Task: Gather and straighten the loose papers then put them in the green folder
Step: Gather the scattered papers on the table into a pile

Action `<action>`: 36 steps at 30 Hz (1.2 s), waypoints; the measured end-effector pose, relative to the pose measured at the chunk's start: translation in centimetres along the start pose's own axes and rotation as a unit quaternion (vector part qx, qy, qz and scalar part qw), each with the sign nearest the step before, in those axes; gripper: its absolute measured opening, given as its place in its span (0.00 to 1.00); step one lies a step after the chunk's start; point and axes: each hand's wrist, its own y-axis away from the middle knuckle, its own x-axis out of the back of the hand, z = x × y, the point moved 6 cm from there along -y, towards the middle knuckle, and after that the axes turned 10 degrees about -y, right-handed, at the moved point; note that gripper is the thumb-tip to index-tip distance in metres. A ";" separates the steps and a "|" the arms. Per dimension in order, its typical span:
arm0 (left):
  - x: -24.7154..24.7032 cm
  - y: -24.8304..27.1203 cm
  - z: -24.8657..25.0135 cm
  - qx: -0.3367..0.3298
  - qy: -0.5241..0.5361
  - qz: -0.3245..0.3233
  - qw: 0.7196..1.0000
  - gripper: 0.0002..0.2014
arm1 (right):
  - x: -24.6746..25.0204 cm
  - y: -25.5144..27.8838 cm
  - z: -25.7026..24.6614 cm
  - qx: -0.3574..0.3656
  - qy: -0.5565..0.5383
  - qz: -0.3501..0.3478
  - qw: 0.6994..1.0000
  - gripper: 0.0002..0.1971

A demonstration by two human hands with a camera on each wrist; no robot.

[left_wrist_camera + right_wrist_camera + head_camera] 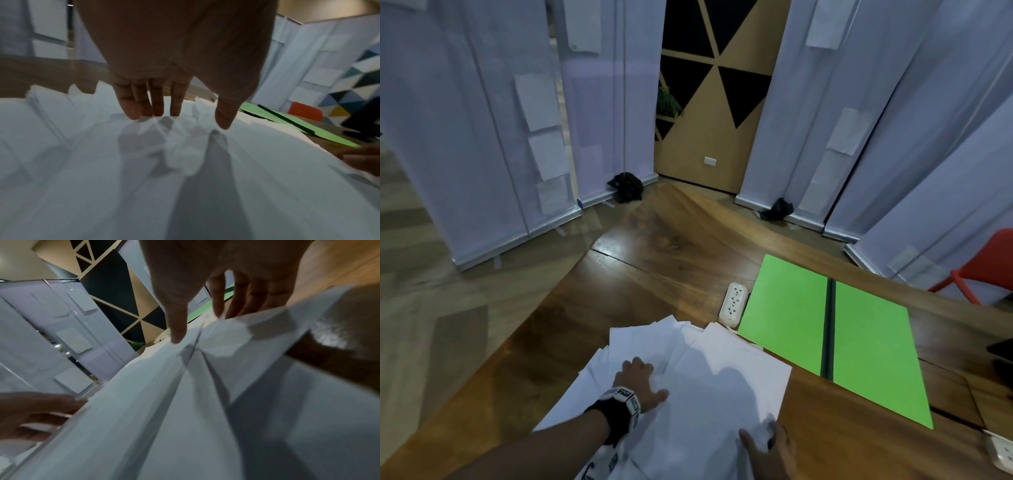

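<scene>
A loose fan of white papers (709, 380) lies on the wooden table (654, 274) in front of me. My left hand (642, 377) presses down on the left part of the pile with straight fingers (156, 105), and the sheet wrinkles under the tips. My right hand (762, 437) pinches the pile's near right corner, thumb on top and fingers (242, 305) under the lifted, crumpled edge of the papers (185, 402). The green folder (791, 315) lies open and flat to the right of the pile, with a dark spine down its middle.
A white power strip (732, 303) lies between the papers and the folder's far left corner. A second white strip (1000, 452) sits at the table's near right. A red chair (989, 267) and white partition panels (482, 137) stand beyond the table.
</scene>
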 end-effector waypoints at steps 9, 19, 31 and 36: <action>0.4 0.2 2.3 -0.023 0.033 0.013 0.999 0.34 | -1.4 1.2 -2.4 0.030 -0.015 -0.107 0.994 0.23; -1.3 1.0 -0.3 -0.064 0.041 -0.185 0.980 0.49 | -0.8 0.5 1.4 -0.064 -0.122 -0.075 0.988 0.20; 2.1 -0.3 -5.7 -0.015 0.147 -0.153 0.977 0.29 | 0.0 0.4 2.1 -0.103 -0.096 -0.074 0.987 0.08; -0.8 0.6 -5.1 0.034 0.195 -0.141 0.970 0.35 | -1.9 0.8 0.7 -0.060 -0.043 -0.137 0.988 0.11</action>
